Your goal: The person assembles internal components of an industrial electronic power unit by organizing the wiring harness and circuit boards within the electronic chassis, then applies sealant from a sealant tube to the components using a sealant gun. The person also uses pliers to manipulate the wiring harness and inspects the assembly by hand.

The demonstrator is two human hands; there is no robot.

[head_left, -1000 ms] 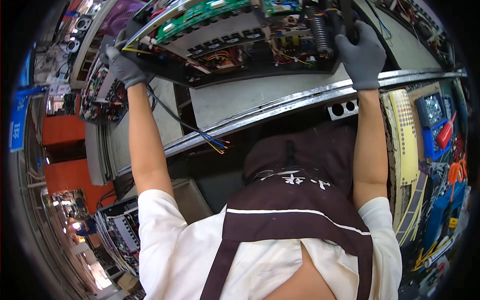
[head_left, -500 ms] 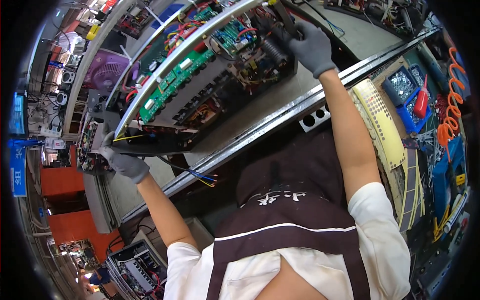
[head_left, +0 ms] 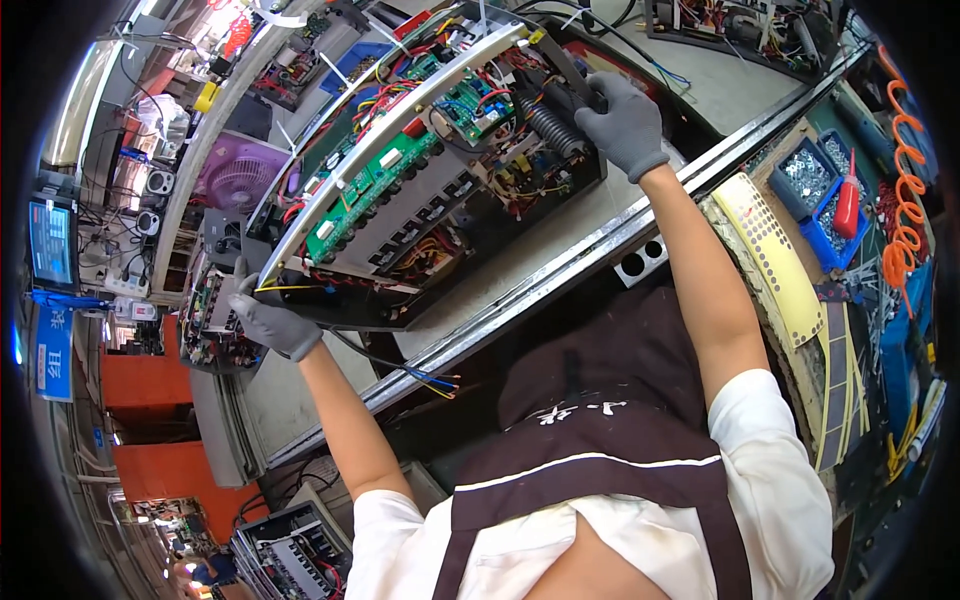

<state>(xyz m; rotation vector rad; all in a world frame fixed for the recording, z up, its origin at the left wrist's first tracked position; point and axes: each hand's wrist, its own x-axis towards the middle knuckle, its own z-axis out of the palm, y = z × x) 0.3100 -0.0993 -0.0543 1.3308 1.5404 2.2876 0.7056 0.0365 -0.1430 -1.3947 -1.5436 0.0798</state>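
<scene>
An opened electrical machine chassis (head_left: 430, 290) sits tilted on the bench, with green circuit boards (head_left: 375, 190), coloured wires and a black ribbed coil (head_left: 553, 125) exposed. A long pale metal bar (head_left: 390, 130) arches over its top. My left hand (head_left: 278, 322), in a grey glove, grips the chassis at its left end, by the lower end of the bar; part of the fingers is hidden. At the right end my right hand (head_left: 625, 125), also gloved, is closed round a dark upright of the chassis. A cable with blue and yellow wire ends (head_left: 430, 380) hangs over the bench edge.
A metal rail (head_left: 480, 325) runs along the bench's near edge. To the right are a yellow dotted strip (head_left: 770, 255), blue screw bins (head_left: 830, 230), a red-handled screwdriver (head_left: 847, 205) and a coiled orange hose (head_left: 905, 190). A purple fan (head_left: 238, 172) and more opened chassis stand beyond.
The whole view has shifted, so chassis, bench and hands appear a little lower and mostly further right. Both hands keep their holds at the chassis ends.
</scene>
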